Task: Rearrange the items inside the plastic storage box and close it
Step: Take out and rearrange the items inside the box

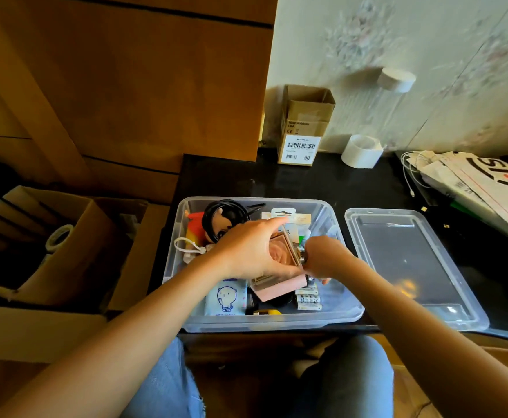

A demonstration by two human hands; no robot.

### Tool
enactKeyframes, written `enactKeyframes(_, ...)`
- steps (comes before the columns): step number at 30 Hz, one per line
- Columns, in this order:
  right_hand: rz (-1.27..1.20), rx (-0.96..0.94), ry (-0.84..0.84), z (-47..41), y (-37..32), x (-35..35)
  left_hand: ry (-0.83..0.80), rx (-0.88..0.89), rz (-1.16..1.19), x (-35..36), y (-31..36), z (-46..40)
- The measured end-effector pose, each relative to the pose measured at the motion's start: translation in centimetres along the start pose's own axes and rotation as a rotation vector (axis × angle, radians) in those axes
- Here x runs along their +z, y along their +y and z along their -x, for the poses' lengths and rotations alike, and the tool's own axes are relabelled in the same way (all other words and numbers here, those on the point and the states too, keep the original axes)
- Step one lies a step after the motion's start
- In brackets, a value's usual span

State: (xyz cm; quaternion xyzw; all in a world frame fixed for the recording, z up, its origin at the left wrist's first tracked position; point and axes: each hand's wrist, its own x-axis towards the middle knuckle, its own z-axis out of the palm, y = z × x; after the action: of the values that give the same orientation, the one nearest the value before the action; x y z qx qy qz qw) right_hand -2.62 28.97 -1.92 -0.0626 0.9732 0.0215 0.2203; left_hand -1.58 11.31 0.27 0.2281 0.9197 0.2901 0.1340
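a single head-worn view is given, aimed forward and steeply down from close above the black worktop (322,182). the wide lens bends the edges, so the wall behind is perhaps nearer than it seems. no second view is given.

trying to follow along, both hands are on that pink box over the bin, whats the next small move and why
Probably lower the pink box into the storage box and let go: the left hand and right hand both hold it above the other items, and the lid lies off to the right.
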Motion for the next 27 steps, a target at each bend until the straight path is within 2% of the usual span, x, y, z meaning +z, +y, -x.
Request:
enactKeyframes(4, -0.058, 0.057, 0.066, -0.1, 0.1, -0.4, -0.020, 0.049, -0.115, 0.7, 0.6, -0.7)
enactKeyframes(7, 0.017, -0.002, 0.011, -0.2, 0.0, -0.6, -0.076, 0.078, -0.190, 1.3, 1.2, -1.2)
enactKeyframes(10, 0.064, -0.075, -0.030, -0.2, -0.1, -1.2, -0.169, 0.117, -0.123, 1.3, 1.1, -0.7)
enactKeyframes(12, 0.041, -0.108, 0.031, -0.1, -0.2, -1.7, -0.078, 0.131, -0.030, 0.7, 0.5, 0.2)
enactKeyframes(15, -0.193, -0.054, 0.260, 0.2, -0.6, -2.6, 0.259, 0.103, 0.043, -1.1, -1.4, 2.0)
enactKeyframes(17, -0.405, -0.082, 0.403, 0.1, -1.9, -3.2, 0.467, 0.041, 0.052, -2.6, -3.2, 3.4)
enactKeyframes(19, -0.539, -0.165, 0.413, -0.3, -3.8, -3.7, 0.585, -0.071, 0.019, -3.8, -5.0, 4.5)
enactKeyframes(22, -0.572, -0.175, 0.322, -1.8, -6.5, -3.8, 0.557, -0.199, -0.070, -4.7, -7.0, 5.6)
enactKeyframes(25, -0.646, -0.141, 0.254, -3.0, -8.2, -3.7, 0.427, -0.234, -0.102, -4.6, -7.4, 5.8)
enactKeyframes(27, -0.634, -0.158, 0.264, -3.2, -8.6, -3.8, 0.399, -0.229, -0.128, -4.3, -7.5, 5.7)
